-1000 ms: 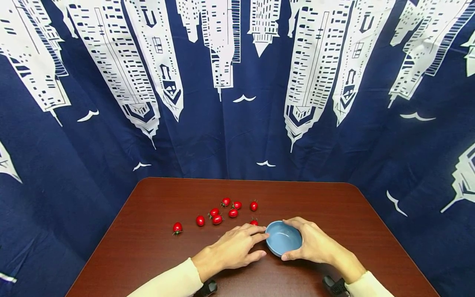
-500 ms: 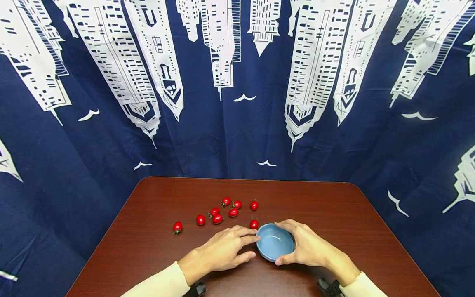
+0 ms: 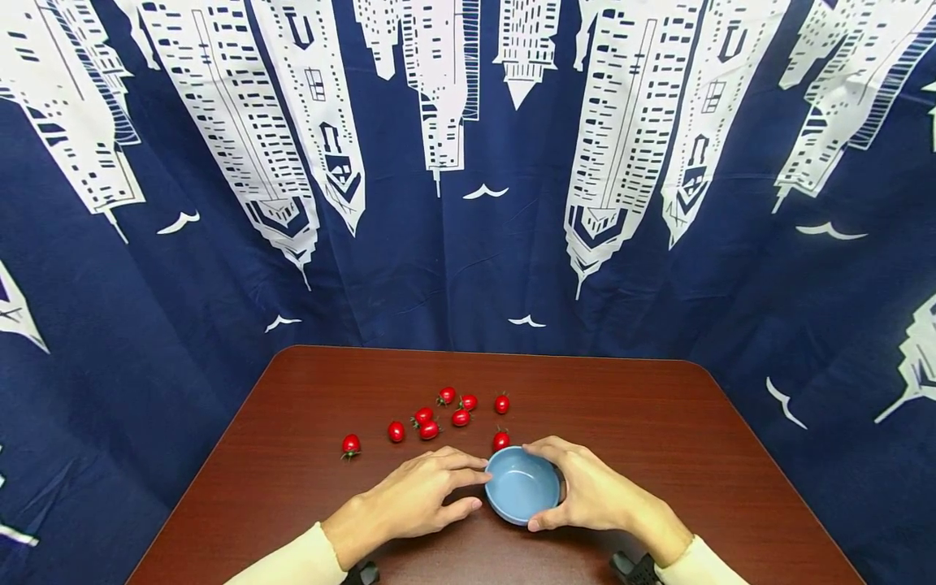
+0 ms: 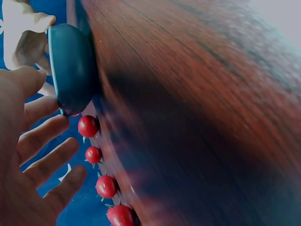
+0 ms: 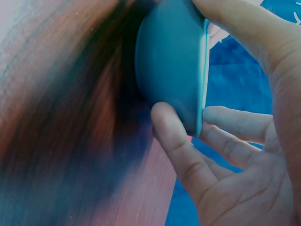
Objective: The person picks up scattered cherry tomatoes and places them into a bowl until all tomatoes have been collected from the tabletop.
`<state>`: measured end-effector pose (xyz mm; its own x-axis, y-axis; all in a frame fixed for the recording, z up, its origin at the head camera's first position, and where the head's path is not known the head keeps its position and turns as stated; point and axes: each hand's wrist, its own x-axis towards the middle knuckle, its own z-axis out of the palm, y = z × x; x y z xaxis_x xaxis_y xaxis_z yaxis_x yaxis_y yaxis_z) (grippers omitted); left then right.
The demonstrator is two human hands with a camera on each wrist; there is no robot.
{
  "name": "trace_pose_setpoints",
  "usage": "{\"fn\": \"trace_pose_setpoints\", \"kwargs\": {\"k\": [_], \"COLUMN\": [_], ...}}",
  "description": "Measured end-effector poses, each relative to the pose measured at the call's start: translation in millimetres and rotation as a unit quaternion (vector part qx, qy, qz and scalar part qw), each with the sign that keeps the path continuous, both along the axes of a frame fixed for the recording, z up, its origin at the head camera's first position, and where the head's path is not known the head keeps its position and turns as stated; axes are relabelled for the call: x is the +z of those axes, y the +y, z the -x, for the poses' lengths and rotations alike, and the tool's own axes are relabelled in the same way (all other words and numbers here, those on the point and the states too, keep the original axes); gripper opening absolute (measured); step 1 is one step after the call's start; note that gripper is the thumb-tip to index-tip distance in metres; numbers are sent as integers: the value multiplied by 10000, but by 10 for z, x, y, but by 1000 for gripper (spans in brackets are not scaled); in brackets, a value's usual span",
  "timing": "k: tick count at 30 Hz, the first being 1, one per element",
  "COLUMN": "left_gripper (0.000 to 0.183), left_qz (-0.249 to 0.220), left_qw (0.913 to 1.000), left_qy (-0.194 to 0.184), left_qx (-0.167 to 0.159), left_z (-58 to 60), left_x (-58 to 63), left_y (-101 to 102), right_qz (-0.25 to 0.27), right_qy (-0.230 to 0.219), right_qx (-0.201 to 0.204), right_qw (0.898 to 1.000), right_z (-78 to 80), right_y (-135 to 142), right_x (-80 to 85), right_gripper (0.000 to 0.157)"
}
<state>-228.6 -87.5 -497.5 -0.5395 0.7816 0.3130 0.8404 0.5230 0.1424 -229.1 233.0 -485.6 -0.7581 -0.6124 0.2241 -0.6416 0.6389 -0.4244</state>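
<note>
A small blue bowl [image 3: 522,486], empty inside, stands upright at the near middle of the table. My right hand [image 3: 595,491] grips its right side, thumb at the near edge and fingers at the far edge. In the right wrist view, the thumb and fingers span the bowl's wall [image 5: 171,66]. My left hand [image 3: 413,497] is on the other side, its loosely straight fingers spread and their tips right at the rim. A cherry tomato [image 3: 500,440] lies just behind the bowl. In the left wrist view, several cherry tomatoes [image 4: 106,186] line up beyond the left fingers.
More red cherry tomatoes with green stems lie farther back, including one at the left [image 3: 351,444] and one near the back [image 3: 501,404]. The brown wooden table [image 3: 621,398] has rounded far corners. Behind it hangs a navy cloth [image 3: 409,276] printed with white buildings.
The bowl has slid left and slightly nearer, with both hands moving along with it. The tomato behind it, partly covered before, now shows more fully. The other tomatoes stay put.
</note>
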Motion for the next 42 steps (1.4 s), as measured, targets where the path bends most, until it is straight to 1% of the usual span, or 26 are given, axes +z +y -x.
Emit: {"fn": "trace_pose_setpoints", "kwargs": {"k": [6, 9, 12, 14, 18, 21, 26, 31, 37, 42], "left_gripper": [38, 37, 36, 35, 33, 31, 32, 41, 44, 44], "left_qz": [-53, -72, -125, -161, -206, -218, -377, -714, -874, -1022], "left_qw": [10000, 10000, 9999, 9998, 9994, 9989, 9960, 9910, 9876, 9822], "left_qy": [36, 35, -70, -146, -271, -391, -768, -1049, -1199, -1506], "left_qx": [-3, -19, -15, 17, 103, 140, 256, 432, 503, 458], "left_z": [-9, -9, -7, -3, 18, 53, 140, 253, 488, 685], "left_x": [27, 34, 41, 43, 45, 54, 65, 42, 68, 86], "left_y": [-46, -54, -63, -62, -45, -20, 17, 75, 177, 232], "right_qz": [61, 170, 350, 441, 478, 457, 456, 440, 477, 485], "right_qy": [-194, -484, -878, -1051, -1114, -1053, -982, -1047, -1000, -967], "right_qx": [18, 117, 254, 310, 359, 334, 328, 368, 354, 387], "right_qw": [9998, 9986, 9952, 9930, 9920, 9928, 9936, 9928, 9932, 9934], "right_z": [0, 6, 16, 21, 27, 27, 30, 15, 28, 27], "right_y": [-25, -20, -17, -16, -13, 0, 8, 4, 1, 2], "right_x": [6, 4, 8, 11, 25, 29, 22, 12, 23, 28], "right_gripper": [101, 100, 99, 99, 99, 99, 98, 98, 98, 98]}}
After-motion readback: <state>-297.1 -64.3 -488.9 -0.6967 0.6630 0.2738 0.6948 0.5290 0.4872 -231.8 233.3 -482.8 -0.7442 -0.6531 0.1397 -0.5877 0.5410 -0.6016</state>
